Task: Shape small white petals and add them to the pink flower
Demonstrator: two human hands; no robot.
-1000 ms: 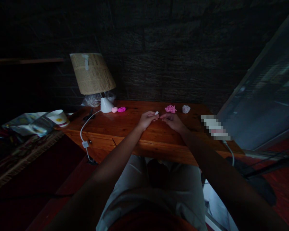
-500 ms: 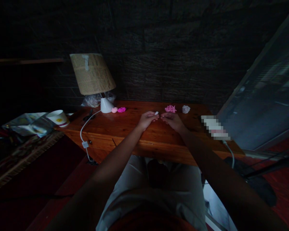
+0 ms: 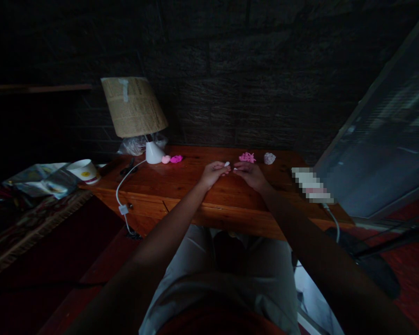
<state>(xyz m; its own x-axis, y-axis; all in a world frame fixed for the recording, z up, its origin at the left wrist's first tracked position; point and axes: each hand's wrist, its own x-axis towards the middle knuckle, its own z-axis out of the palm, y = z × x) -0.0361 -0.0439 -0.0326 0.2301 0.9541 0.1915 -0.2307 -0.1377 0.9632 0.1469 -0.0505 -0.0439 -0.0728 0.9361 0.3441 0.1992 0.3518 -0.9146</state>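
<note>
My left hand (image 3: 212, 175) is closed above the wooden desk, pinching a small white piece (image 3: 226, 164) that looks like modelling clay. Facing it across a narrow gap, my right hand (image 3: 251, 176) is also closed, with a smaller white bit (image 3: 235, 169) at its fingertips. Just beyond the right hand lies a clump of pink strands or petals (image 3: 247, 157), partly covered by that hand. A greyish-white lump (image 3: 269, 158) sits to its right.
A lamp (image 3: 134, 107) with a papery shade stands at the desk's (image 3: 181, 181) back left. By its base are a pale pink ball (image 3: 165, 159) and a bright pink lump (image 3: 176, 159). A paper cup (image 3: 84, 171) is farther left; a blurred-out white object (image 3: 312, 185) with a cable lies right.
The white bit at my right fingertips shows more clearly now. Both hands have stayed almost in place, with only slight finger movement.
</note>
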